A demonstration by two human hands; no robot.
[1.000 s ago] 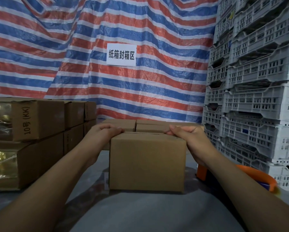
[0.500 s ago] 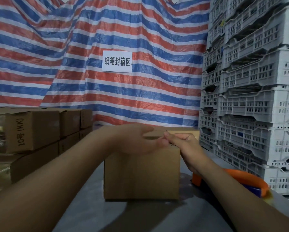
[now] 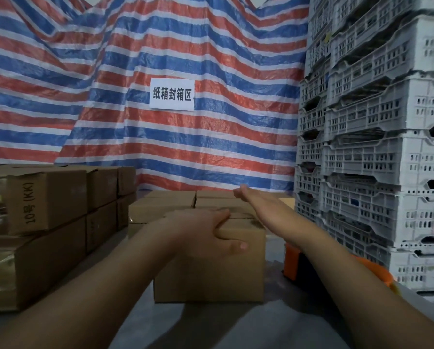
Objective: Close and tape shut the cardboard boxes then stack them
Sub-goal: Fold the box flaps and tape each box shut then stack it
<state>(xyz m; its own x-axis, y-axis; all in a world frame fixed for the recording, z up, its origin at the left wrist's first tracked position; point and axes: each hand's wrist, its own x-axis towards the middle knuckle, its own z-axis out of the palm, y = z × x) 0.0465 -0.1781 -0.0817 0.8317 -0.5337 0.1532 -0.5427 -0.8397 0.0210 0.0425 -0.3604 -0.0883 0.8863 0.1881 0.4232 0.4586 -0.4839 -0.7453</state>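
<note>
Your left hand [image 3: 205, 233] gripped the near top edge of the cardboard box [image 3: 209, 270], fingers over the lid and thumb curled down its front face, while your right hand [image 3: 258, 205] lay flat and straight-fingered across the top, pressing the flaps down. That box stood on the grey table [image 3: 273, 323] directly in front of you, the flaps apparently folded shut but with no tape visible on them from this angle. Judged from that, the step in hand was the closing, with sealing yet to come. An orange tape dispenser [image 3: 296, 260] lay just beside the box on your right, partly hidden under your forearm; the next move called for keeping the flaps pinned with one hand while the other fetched it. Behind the box sat a low row of boxes [image 3: 165, 205]; whether they were sealed could not be told. Taped boxes [image 3: 47, 197] were stacked two high at your left, grey crates [image 3: 377, 147] towered at your right, and a striped tarpaulin [image 3: 160, 46] bearing a white sign [image 3: 171, 94] hung behind.
</note>
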